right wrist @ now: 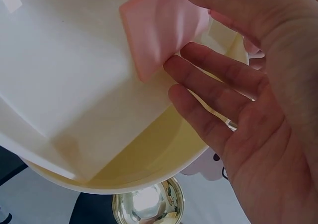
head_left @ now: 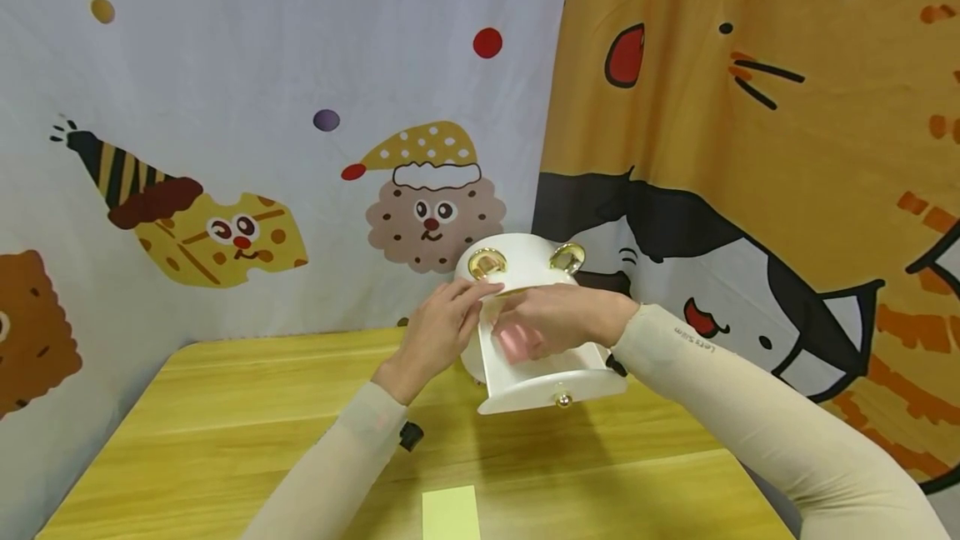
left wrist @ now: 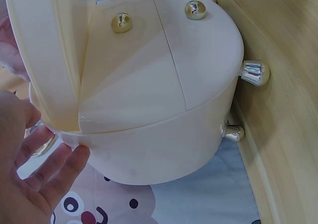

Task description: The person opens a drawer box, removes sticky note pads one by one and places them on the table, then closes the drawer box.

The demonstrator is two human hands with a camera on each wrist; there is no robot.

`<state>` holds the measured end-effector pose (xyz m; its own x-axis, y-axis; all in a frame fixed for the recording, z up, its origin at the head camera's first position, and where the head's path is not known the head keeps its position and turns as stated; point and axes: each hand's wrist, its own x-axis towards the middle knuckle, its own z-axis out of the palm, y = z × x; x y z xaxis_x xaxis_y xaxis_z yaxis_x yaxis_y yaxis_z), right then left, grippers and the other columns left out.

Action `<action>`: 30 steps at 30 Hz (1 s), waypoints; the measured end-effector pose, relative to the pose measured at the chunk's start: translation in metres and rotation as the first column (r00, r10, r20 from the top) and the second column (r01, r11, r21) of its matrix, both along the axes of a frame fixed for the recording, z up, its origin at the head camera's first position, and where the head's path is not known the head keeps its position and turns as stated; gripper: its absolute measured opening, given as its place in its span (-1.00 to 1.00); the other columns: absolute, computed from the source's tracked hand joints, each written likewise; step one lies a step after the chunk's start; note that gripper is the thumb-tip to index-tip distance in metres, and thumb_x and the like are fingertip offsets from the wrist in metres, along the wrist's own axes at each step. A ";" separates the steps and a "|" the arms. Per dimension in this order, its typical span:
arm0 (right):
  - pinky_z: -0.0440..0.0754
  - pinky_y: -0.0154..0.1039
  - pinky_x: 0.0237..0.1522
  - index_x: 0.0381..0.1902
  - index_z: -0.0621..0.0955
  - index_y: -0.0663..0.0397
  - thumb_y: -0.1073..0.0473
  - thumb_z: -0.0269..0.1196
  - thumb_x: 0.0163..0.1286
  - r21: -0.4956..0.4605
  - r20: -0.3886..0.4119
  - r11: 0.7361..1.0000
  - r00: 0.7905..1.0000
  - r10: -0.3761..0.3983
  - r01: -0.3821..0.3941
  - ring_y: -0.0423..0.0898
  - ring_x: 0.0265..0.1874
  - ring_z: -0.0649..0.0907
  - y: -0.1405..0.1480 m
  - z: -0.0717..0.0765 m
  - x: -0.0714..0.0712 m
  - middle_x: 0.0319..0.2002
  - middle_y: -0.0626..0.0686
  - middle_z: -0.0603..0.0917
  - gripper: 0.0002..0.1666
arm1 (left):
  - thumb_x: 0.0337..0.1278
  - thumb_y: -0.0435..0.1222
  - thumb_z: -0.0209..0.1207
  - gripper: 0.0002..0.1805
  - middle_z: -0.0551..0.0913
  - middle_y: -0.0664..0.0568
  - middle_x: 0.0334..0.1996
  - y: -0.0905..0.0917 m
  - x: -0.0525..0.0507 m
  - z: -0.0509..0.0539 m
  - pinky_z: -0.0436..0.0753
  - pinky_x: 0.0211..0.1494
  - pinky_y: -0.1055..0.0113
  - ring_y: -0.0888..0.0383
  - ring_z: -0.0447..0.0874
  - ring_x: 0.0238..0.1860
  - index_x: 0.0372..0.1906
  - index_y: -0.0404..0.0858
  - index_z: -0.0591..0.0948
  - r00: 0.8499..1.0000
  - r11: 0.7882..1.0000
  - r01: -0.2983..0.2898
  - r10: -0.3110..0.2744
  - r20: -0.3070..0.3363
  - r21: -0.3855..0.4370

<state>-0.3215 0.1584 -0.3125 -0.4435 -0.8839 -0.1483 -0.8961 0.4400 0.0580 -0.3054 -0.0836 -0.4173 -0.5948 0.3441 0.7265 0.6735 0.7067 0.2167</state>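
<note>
A rounded white storage box (head_left: pixel 517 252) with gold fittings stands on the table, its drawer (head_left: pixel 551 390) pulled out toward me. My right hand (head_left: pixel 558 315) reaches over that drawer and pinches a thin pink square piece (right wrist: pixel 159 30) by the thumb side. The other right fingers (right wrist: pixel 218 80) are fairly straight beside the piece's edge. At the box's left front edge, my left hand (head_left: pixel 442 327) touches the rim with its fingers fairly straight. In the left wrist view the box's side (left wrist: pixel 149 154) and a closed drawer front (left wrist: pixel 201 50) show past the left fingers (left wrist: pixel 64 172).
A yellow paper note (head_left: pixel 450 513) lies near the front of the wooden table (head_left: pixel 247 423). Behind the box hang a pale cartoon-printed curtain (head_left: pixel 225 65) and an orange one (head_left: pixel 675 123). Gold feet (left wrist: pixel 256 72) hold the box off the tabletop.
</note>
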 end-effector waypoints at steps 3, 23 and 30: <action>0.87 -0.06 0.20 0.37 0.84 -0.19 0.17 0.69 0.39 0.012 -0.020 1.000 1.000 0.002 -0.001 -0.10 0.03 0.81 -0.001 0.001 0.001 0.33 -0.04 0.85 -0.40 | 0.77 -0.35 0.27 -0.56 0.85 0.06 0.17 0.000 0.000 0.000 0.84 -0.06 0.09 -0.02 0.80 0.00 0.50 0.09 0.77 1.000 1.000 -0.002 0.002 0.006 0.000; 0.84 -0.10 0.08 0.46 0.78 -0.23 0.17 0.67 0.37 0.075 -0.046 0.997 0.999 -0.028 0.032 -0.09 -0.08 0.73 0.001 0.000 0.009 0.30 0.06 0.78 -0.29 | 0.75 -0.36 0.30 -0.57 0.85 0.03 0.14 0.000 0.002 -0.001 0.80 -0.10 0.10 -0.03 0.77 -0.05 0.48 0.05 0.79 1.000 1.000 0.015 -0.014 -0.015 0.019; 0.84 -0.09 0.16 0.45 0.78 -0.23 0.17 0.67 0.33 0.050 -0.049 0.998 0.999 -0.021 0.024 -0.07 0.00 0.76 0.002 0.002 0.010 0.30 0.06 0.77 -0.27 | 0.76 -0.35 0.29 -0.57 0.84 0.05 0.14 0.000 0.002 -0.001 0.78 -0.13 0.12 -0.01 0.74 -0.07 0.48 0.06 0.78 1.000 1.000 0.014 -0.014 -0.011 0.021</action>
